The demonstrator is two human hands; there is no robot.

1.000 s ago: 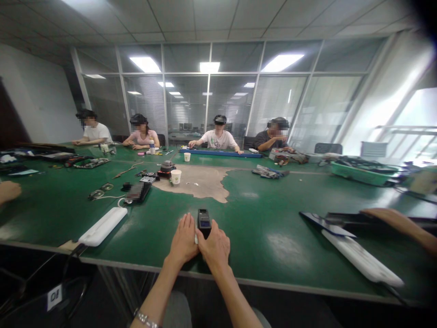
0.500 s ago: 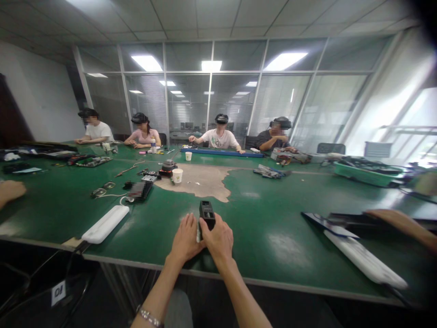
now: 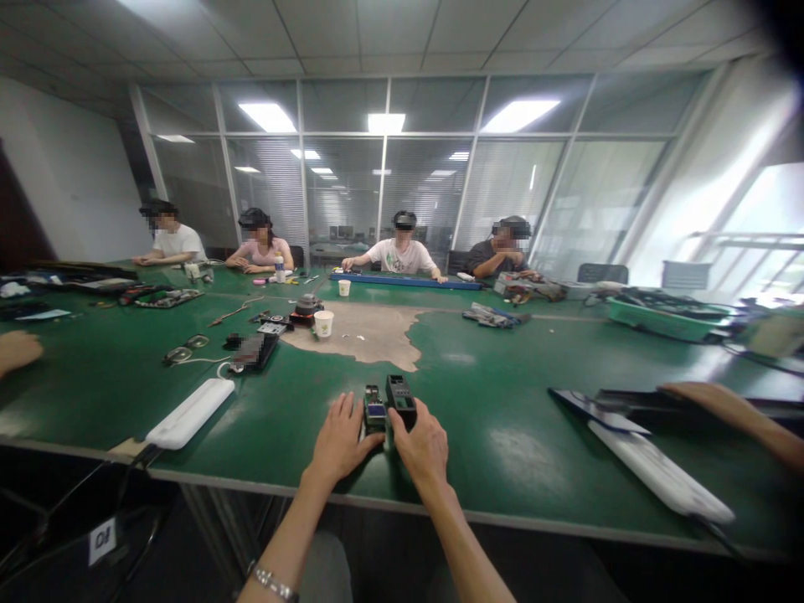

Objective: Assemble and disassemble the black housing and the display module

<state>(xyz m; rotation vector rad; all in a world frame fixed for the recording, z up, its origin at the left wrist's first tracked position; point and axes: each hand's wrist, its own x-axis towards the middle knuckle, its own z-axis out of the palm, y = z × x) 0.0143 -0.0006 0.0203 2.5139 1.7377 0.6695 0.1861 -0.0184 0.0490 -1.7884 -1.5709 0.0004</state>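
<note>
A narrow circuit board with a blue part (image 3: 375, 411) rests on the green table just in front of me. My left hand (image 3: 342, 435) is around its left side and near end, fingers along the side and thumb across the front. Right beside it, a black plastic housing (image 3: 400, 400) with rectangular openings is gripped by my right hand (image 3: 424, 440), thumb on the left and fingers on the right. A small gap separates board and housing. My palms hide their near ends.
A white power strip (image 3: 192, 413) lies to the left, near a pair of glasses (image 3: 187, 349). Paper cups (image 3: 323, 324) stand beyond a torn brown sheet (image 3: 377, 335). At right, a co-worker's arm (image 3: 729, 410) reaches over dark panels and another white strip (image 3: 659, 469). Several people sit opposite.
The black housing has moved right with my right hand, away from the left hand. The circuit board, mostly hidden before, now shows between my hands.
</note>
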